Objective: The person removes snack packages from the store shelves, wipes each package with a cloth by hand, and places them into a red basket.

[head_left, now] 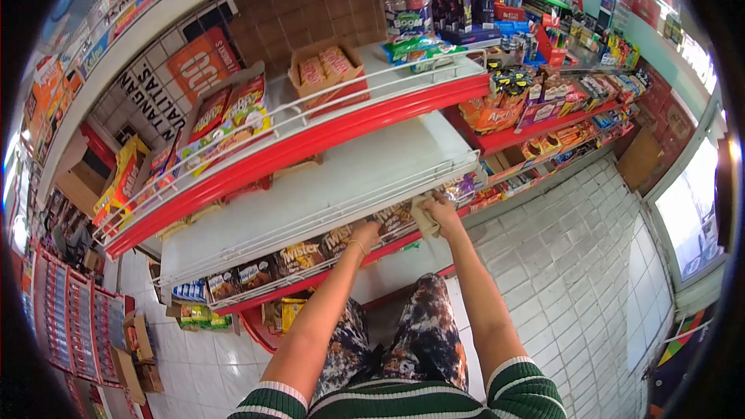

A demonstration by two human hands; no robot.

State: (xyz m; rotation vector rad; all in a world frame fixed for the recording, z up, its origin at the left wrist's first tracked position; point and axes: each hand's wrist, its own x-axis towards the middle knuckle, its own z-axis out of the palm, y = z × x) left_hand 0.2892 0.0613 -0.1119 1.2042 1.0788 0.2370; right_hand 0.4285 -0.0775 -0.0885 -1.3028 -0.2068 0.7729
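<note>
My right hand (442,214) grips a beige cloth (425,216) at the right end of a white wire-railed shelf (341,182). The cloth hangs down from my fingers beside the shelf's front corner. My left hand (365,234) is closed, fingers curled, in front of the row of brown Twister packs (301,257) on the shelf below. Whatever it holds, if anything, is hidden. The upper white shelf surface bears no goods along most of its visible length.
Above runs a red-edged top shelf (310,138) with a carton of red packs (327,70) and green bags (419,53). A snack rack (504,138) stands right. White tiled floor (559,264) stretches toward a glass door (691,209). Another stocked rack (74,314) is at left.
</note>
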